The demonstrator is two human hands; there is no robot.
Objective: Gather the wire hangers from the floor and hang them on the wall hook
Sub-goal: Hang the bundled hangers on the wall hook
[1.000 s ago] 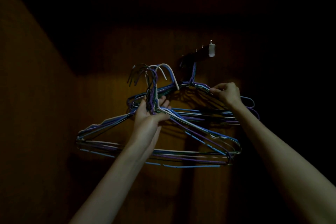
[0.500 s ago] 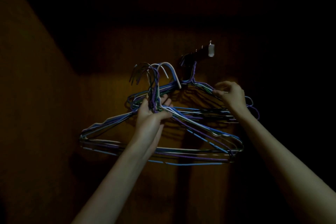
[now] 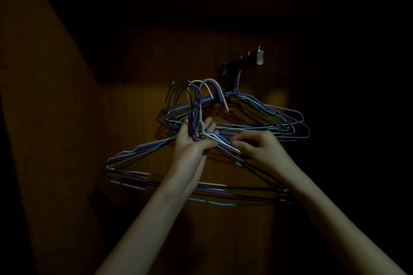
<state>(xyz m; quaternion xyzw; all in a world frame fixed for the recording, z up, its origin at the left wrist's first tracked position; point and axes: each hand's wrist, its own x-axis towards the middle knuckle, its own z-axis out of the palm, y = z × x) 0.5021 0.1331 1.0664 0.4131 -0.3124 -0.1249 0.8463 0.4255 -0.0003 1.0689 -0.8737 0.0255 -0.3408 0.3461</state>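
The bundle of wire hangers point(image 3: 138, 156) is raised just below-left of the wall hook point(image 3: 245, 61), where other hangers point(image 3: 279, 116) already hang. The left hand point(image 3: 192, 140) grasps the necks; the right hand point(image 3: 259, 147) pinches one shoulder wire. Next, probably, separating one hanger and hooking it.

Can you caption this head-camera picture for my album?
Left hand holds a hanger bunch below the wall hook; right hand pinches one.

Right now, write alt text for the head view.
In a dim wooden closet, the left hand grips a bundle of wire hangers by their necks while the right hand pinches one wire. More hangers hang from a wall hook.
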